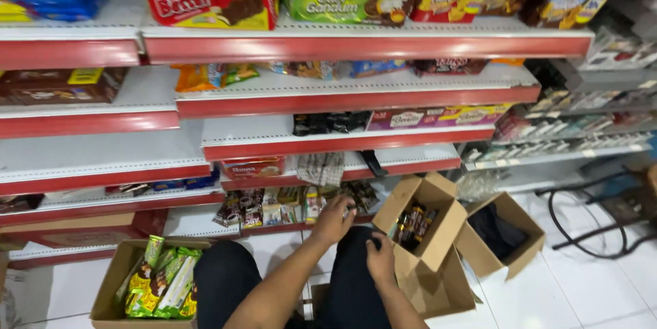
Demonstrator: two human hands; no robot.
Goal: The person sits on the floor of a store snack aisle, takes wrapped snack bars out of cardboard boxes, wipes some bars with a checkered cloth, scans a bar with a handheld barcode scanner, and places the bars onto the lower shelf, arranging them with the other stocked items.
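Small dark snack packets (413, 223) upright in tilted brown cardboard box (448, 233), just right of left hand (333, 219), fingers curled on lowest red shelf (274, 226); right hand (380, 258) nearer, gripping box edge.

Green snack packets (161, 286) fill a cardboard box (109, 295) lower left.

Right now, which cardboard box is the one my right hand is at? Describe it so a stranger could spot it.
Start at the red-edged shelves and drop to the white floor. Beside the right hand, an open box sits tilted atop another, holding small dark packets. The box on the left has green packs; the one on the right looks dark inside.
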